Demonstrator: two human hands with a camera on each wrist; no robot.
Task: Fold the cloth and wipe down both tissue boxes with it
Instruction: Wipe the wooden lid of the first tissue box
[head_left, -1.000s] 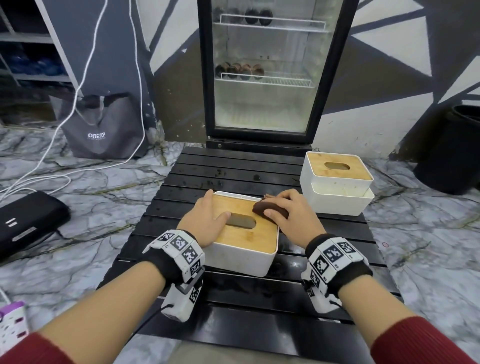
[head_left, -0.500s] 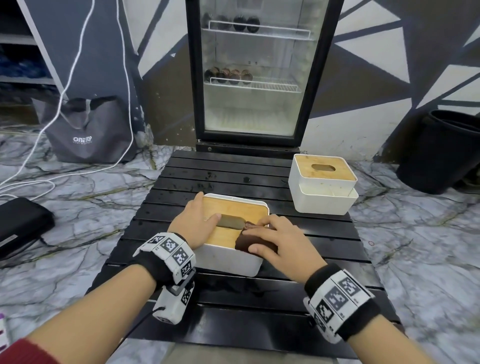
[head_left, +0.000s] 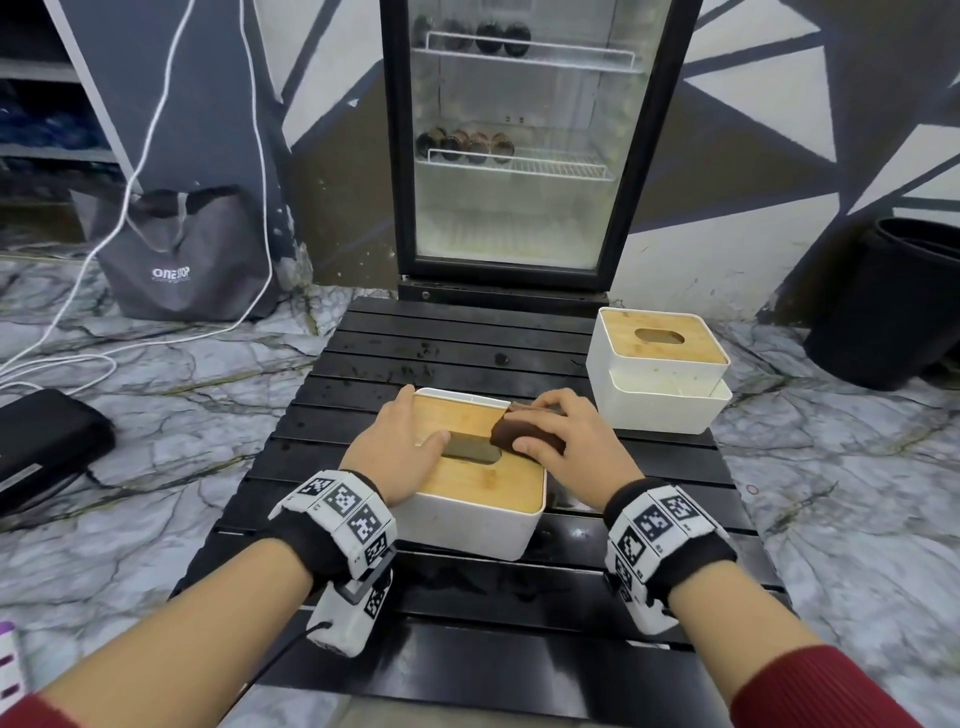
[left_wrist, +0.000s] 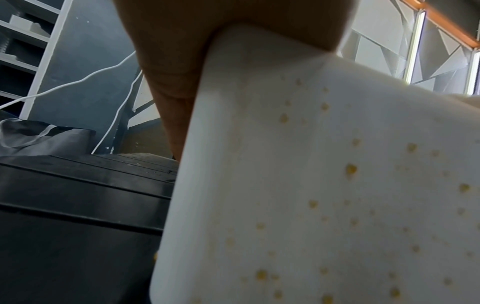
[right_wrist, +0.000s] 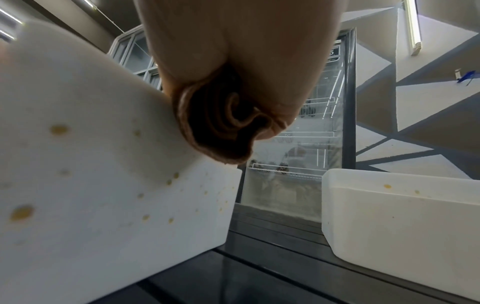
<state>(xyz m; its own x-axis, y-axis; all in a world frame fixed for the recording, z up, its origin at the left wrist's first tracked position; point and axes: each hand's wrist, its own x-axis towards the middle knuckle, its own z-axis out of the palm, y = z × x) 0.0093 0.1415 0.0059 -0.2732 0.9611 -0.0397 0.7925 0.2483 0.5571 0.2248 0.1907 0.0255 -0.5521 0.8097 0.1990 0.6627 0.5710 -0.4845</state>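
Cloth (head_left: 525, 432), brown and folded small, sits on the wooden lid of the near tissue box (head_left: 470, 512), pinched in the right hand (head_left: 563, 451). The left hand (head_left: 397, 451) lies flat on that lid, fingers straight. The far tissue box (head_left: 657, 374) stands apart on the black tabletop (head_left: 467, 343). Yellow spots dot both white boxes.

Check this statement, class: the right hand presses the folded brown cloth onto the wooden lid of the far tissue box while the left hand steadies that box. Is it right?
One thing is wrong: the box. The head view shows the right hand pressing the folded brown cloth onto the wooden lid of the near tissue box, which the left hand steadies. The far tissue box stands untouched.
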